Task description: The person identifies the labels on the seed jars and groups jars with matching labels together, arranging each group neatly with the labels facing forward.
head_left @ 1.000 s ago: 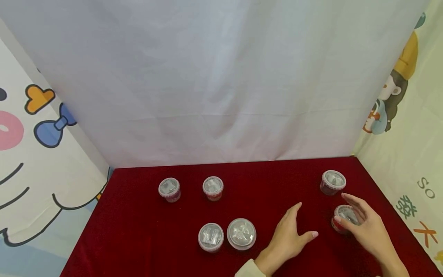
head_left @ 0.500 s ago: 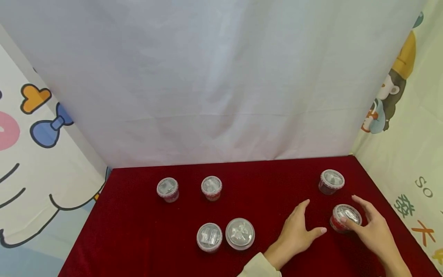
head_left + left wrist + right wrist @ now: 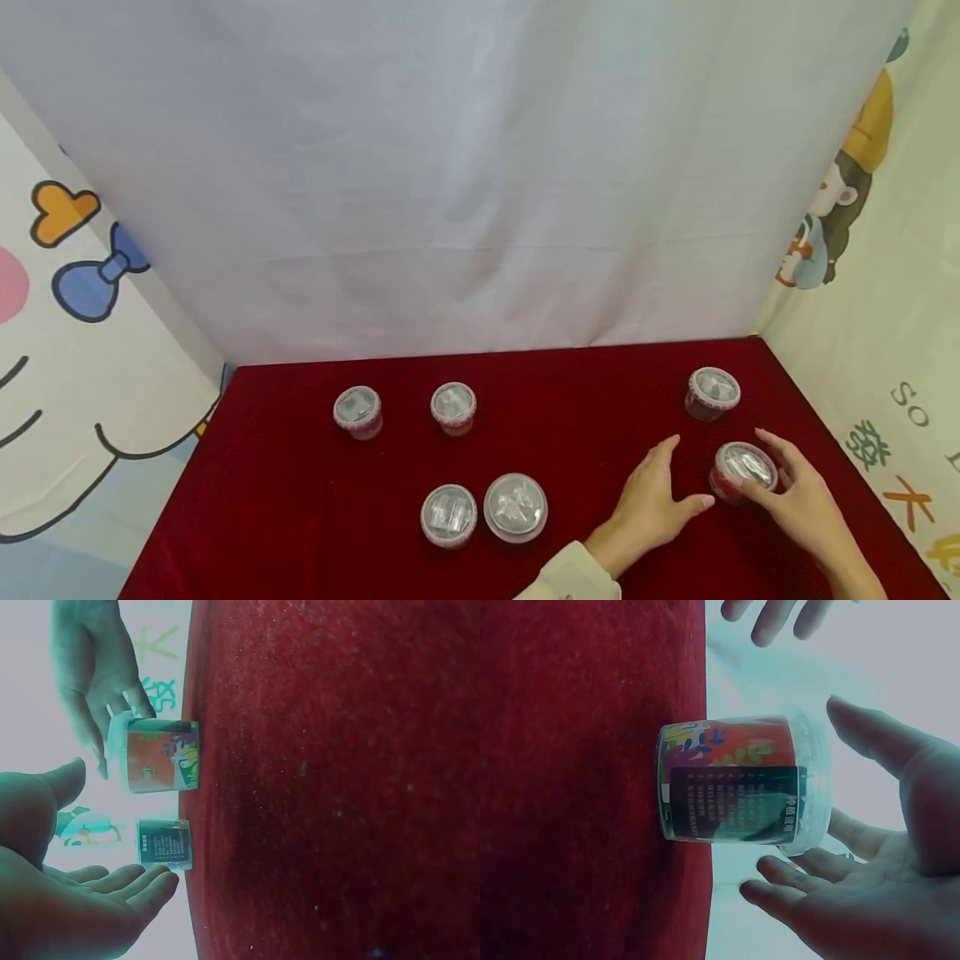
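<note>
A red-labelled plastic tub (image 3: 746, 468) with a clear lid stands upright on the dark red cloth at the right. My right hand (image 3: 806, 504) is curved loosely around its right side, fingers close at the tub and thumb apart from the lid in the right wrist view, where the tub (image 3: 735, 780) shows a black text panel. Left of this tub, my left hand (image 3: 648, 504) is spread with fingers extended and thumb pointing towards it, holding nothing. Behind stands a dark-labelled tub (image 3: 712, 393), also seen as a smaller tub (image 3: 165, 844) in the left wrist view.
Two lidded tubs, one at the front left (image 3: 448, 516) and a wider one (image 3: 515, 507), stand side by side left of my left hand. Farther back are a purple-labelled tub (image 3: 358, 412) and a red tub (image 3: 453, 407). White curtain (image 3: 480, 183) rises behind the red cloth (image 3: 285, 483).
My left hand has moved right, closer to the red-labelled tub. The right hand first shifted right off its lid, then drew in around its side. The head view has turned slightly right.
</note>
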The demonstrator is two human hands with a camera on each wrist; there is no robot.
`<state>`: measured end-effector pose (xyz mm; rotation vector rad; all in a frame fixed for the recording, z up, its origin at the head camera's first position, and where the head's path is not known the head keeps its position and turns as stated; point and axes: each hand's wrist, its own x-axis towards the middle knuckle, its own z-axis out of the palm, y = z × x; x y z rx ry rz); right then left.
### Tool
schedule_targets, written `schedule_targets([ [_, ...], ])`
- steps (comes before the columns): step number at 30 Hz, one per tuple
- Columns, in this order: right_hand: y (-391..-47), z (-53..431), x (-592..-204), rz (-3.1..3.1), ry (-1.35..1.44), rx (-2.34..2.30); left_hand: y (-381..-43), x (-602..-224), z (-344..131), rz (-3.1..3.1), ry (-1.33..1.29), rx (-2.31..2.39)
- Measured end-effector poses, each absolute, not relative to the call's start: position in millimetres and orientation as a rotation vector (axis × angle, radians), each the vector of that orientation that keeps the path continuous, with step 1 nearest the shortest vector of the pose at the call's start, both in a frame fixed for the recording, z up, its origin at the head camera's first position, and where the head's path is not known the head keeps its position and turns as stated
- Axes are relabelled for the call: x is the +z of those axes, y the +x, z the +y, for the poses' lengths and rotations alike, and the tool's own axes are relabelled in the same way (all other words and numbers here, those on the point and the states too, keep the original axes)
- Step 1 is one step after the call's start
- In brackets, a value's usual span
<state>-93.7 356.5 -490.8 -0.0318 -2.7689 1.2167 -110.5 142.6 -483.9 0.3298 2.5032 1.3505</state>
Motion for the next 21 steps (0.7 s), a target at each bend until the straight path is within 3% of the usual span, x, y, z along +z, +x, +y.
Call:
schedule_targets([
  [21,-89,363,-489,-2.834,-0.067,1.416,-123,-500,173,2.471,0.480,1.319],
])
